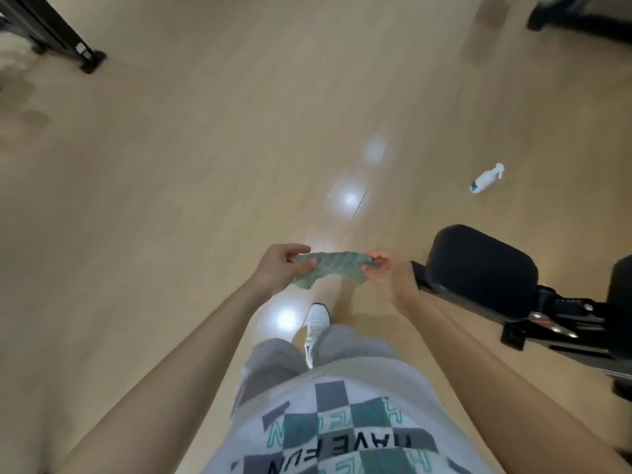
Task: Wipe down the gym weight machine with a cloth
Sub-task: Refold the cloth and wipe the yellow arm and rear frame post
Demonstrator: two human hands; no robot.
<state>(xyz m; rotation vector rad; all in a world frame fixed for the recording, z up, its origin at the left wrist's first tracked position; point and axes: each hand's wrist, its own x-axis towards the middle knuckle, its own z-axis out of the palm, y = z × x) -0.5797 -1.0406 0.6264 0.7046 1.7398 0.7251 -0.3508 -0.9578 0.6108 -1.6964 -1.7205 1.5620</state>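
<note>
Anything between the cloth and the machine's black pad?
Nothing visible: the left hand and right hand hold the cloth in the air; the black pad sits just beyond the right hand, open air between. The spray bottle lies on the floor, aside.

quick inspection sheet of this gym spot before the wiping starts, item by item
surface: pale wood floor, glossy, with bright light reflections.
job's things: green cloth held up between both hands, off the floor; weight machine with a black padded roller at the right, cloth not touching it.
clutter: white spray bottle on the floor beyond the machine, apart from it.
hands: left hand pinches the cloth's left end; right hand pinches its right end.
cables: nothing seen.
surroundings: black frame foot at top left; more dark equipment at top right, blurred; one white shoe below the cloth.
</note>
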